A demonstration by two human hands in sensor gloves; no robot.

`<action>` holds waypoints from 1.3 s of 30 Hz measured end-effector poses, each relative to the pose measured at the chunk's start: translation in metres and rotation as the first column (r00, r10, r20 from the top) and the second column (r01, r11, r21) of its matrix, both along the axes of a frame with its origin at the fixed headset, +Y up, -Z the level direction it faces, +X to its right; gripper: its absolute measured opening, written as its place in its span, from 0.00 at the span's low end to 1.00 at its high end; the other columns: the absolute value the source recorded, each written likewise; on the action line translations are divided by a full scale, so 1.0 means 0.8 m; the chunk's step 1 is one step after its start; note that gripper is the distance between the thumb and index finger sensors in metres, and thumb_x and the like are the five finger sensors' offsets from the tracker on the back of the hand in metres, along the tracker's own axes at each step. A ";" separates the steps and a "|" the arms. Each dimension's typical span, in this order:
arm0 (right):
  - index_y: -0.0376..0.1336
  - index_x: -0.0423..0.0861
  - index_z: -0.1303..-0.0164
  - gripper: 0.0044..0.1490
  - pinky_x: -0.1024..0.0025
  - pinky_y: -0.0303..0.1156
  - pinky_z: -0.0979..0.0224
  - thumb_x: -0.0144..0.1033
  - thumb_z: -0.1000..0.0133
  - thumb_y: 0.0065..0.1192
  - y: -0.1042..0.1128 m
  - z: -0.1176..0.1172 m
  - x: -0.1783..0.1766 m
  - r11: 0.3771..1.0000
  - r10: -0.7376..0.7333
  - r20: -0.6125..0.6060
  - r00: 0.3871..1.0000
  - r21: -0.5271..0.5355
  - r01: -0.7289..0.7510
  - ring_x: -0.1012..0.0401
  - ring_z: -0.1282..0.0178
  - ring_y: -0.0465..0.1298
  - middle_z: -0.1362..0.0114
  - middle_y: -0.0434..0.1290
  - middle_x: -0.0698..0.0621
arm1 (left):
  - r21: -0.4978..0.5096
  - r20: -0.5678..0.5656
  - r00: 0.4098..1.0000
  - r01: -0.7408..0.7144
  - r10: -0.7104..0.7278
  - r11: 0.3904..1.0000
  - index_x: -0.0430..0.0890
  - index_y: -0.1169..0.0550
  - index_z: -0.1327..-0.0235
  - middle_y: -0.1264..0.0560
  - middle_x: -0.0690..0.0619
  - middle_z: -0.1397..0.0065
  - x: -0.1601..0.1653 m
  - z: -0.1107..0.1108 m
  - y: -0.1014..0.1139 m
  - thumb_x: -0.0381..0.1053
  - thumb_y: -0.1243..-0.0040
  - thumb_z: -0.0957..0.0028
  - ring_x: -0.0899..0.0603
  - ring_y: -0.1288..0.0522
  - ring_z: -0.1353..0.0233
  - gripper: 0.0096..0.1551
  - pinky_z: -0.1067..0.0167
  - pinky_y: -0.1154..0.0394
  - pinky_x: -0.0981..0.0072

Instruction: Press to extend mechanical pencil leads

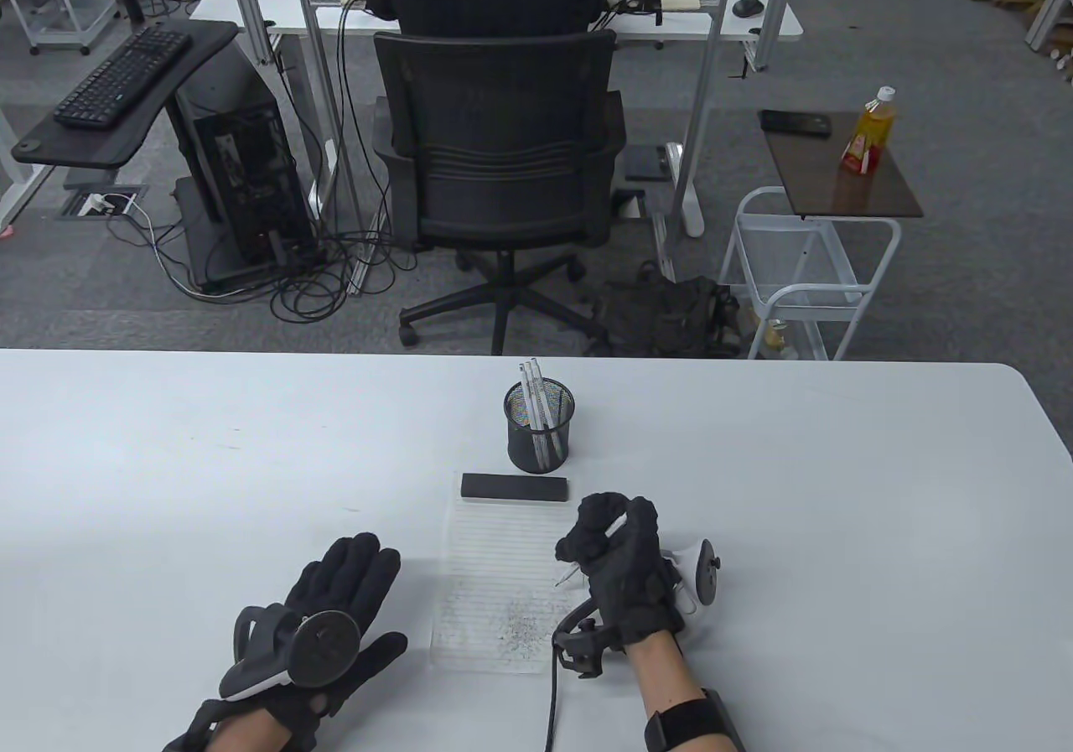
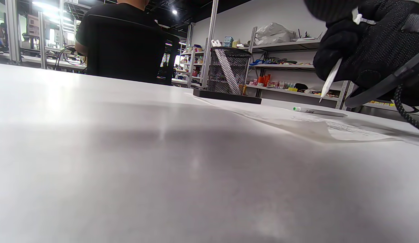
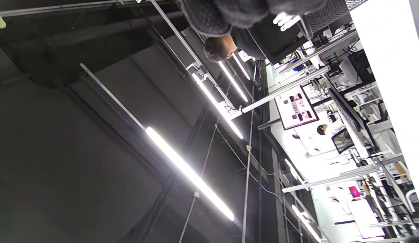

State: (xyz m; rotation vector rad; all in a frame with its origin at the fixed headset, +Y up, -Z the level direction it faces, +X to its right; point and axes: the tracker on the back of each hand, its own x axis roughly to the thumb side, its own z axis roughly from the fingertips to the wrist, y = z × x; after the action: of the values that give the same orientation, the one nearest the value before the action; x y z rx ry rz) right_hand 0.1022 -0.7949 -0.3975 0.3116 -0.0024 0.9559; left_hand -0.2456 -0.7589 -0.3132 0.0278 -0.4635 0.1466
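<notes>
Surface: a white table (image 1: pixel 838 484), matte, lit from overhead. On it, ahead of you, a black mesh pen cup (image 1: pixel 539 427) holding white pencils (image 1: pixel 536 404); just in front of the cup, a flat black bar (image 1: pixel 515 486) resting on the far edge of a lined paper sheet (image 1: pixel 495 567). The sheet carries a patch of grey lead marks (image 1: pixel 524 630) near its front edge.

Room: grey carpet, a black office chair (image 1: pixel 495 165) with a seated person in dark clothing facing away, a computer tower (image 1: pixel 243 182), a keyboard (image 1: pixel 124 75) on a side shelf, a white wire trolley (image 1: pixel 805 274) topped by a brown board with a yellow bottle (image 1: pixel 872 132) and a phone (image 1: pixel 795 121). The left wrist view shows shelving stocked with small items along the far wall.

Task item: one white mechanical pencil (image 1: pixel 591 552), held tilted, tip down, just above the right edge of the sheet. A second pen-like item (image 2: pixel 319 111) lies flat on the table beyond the sheet.

Your right hand (image 1: pixel 624 572) is clenched around the pencil, fingers curled over its barrel. Your left hand (image 1: pixel 335 609) lies flat and released, palm down, left of the sheet, well apart from the pencil.

Writing: the bottle label is too small to read.
</notes>
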 end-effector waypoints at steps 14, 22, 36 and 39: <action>0.69 0.35 0.45 0.35 0.33 0.69 0.43 0.53 0.36 0.44 -0.004 -0.002 -0.003 0.999 0.043 0.093 0.995 0.000 -0.043 0.43 0.60 0.73 0.57 0.74 0.44 | -0.002 0.001 1.000 0.005 -0.005 1.000 0.50 0.53 0.17 0.56 0.43 0.14 0.001 -0.001 0.000 0.72 0.50 0.52 0.29 0.51 0.15 0.55 0.25 0.45 0.32; 0.69 0.35 0.45 0.35 0.32 0.69 0.43 0.53 0.36 0.45 -0.006 -0.003 -0.004 0.998 0.061 0.096 0.994 -0.003 -0.061 0.43 0.60 0.73 0.57 0.74 0.44 | -0.003 -0.001 1.000 0.003 -0.003 1.000 0.50 0.53 0.17 0.56 0.43 0.14 0.000 0.000 0.000 0.71 0.50 0.52 0.29 0.50 0.15 0.55 0.25 0.45 0.32; 0.70 0.35 0.45 0.35 0.32 0.69 0.44 0.52 0.36 0.45 -0.006 -0.003 -0.006 0.997 0.074 0.102 0.992 -0.008 -0.074 0.43 0.60 0.74 0.57 0.74 0.44 | 0.000 -0.003 1.000 0.001 -0.001 1.000 0.50 0.53 0.17 0.56 0.43 0.14 -0.001 -0.001 0.000 0.71 0.50 0.52 0.29 0.51 0.15 0.55 0.25 0.45 0.32; 0.70 0.35 0.46 0.35 0.33 0.69 0.44 0.52 0.36 0.45 -0.005 -0.003 -0.007 0.997 0.077 0.105 0.992 -0.005 -0.077 0.43 0.60 0.74 0.57 0.74 0.44 | -0.002 -0.004 1.000 0.002 -0.002 1.000 0.50 0.53 0.17 0.56 0.43 0.14 -0.001 -0.001 0.000 0.71 0.50 0.52 0.29 0.50 0.15 0.55 0.25 0.45 0.32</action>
State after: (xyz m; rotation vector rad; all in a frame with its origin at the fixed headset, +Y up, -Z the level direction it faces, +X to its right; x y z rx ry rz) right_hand 0.0970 -0.7993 -0.3997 0.2615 -0.0863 1.0476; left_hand -0.2468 -0.7587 -0.3138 0.0262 -0.4595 0.1453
